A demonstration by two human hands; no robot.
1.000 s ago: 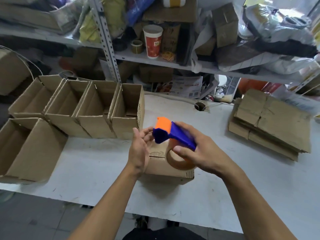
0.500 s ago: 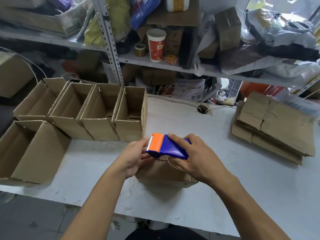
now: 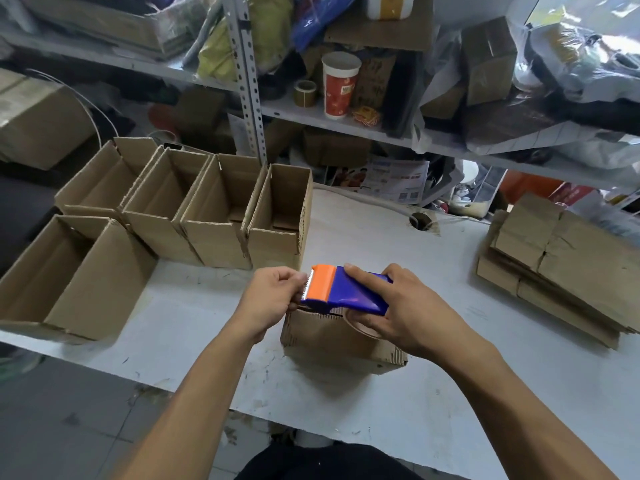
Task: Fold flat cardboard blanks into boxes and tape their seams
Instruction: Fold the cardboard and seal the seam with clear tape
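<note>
While five folded boxes [image 3: 180, 216] already stand open-topped along the counter's [image 3: 398, 403] left edge and back-left corner, one small box [image 3: 332, 337] sits near the front edge at the middle, its seam apparently being taped. Over it, the left hand [image 3: 270, 299] pinches at the toothed end of the orange-and-blue tape dispenser [image 3: 346, 289], which the right hand [image 3: 412, 313] grips. A stack of flat blanks [image 3: 568, 271] waits at the right edge.

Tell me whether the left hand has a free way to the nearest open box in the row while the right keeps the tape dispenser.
Probably yes. The left hand is at the tape dispenser's orange end, and the nearest open box stands just beyond it on the table, with only bare tabletop between. It must first leave the dispenser, which the right hand grips.
</note>
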